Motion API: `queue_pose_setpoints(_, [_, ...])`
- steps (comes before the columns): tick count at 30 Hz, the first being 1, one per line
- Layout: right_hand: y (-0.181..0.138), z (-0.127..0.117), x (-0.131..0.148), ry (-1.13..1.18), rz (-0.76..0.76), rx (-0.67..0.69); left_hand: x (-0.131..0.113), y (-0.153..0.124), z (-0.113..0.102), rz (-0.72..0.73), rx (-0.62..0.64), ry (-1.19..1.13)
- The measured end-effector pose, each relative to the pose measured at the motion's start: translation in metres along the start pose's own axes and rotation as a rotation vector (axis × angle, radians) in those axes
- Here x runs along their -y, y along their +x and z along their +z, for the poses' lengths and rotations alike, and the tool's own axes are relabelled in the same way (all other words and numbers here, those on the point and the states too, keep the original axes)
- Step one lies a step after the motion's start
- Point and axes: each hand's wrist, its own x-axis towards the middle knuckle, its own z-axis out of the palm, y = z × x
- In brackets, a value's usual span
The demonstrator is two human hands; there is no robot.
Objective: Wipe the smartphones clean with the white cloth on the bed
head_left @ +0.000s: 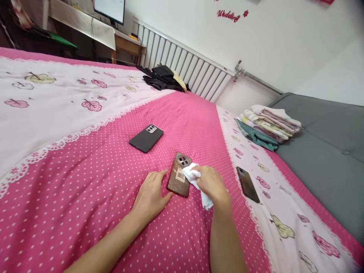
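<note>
- Mid-bed, toward the near edge: brown phone [179, 175] lies face down on the pink bedspread [85, 197]
- Left hand [150, 195] flat, fingers released, touching the phone's edge
- Right hand [212, 184] clenched around a white cloth [191, 175] pressed on the phone

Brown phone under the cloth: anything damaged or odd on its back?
The brown phone carries a white sticker label on its back, and the finish looks mottled; wear or pattern, I cannot tell. The right hand presses a white cloth against it. No cracks visible.

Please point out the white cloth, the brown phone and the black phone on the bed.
white cloth [191, 175], head view: the bunched part above the right hand's fingers.
brown phone [179, 178], head view: the middle of its back, by the label.
black phone [145, 138], head view: the middle of its back.
</note>
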Motion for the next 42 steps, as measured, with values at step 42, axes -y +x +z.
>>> queue_pose_setpoints(42, [-0.021, -0.002, 0.036, 0.095, -0.338, 0.074, 0.000, 0.000, 0.001, 0.001, -0.053, -0.057])
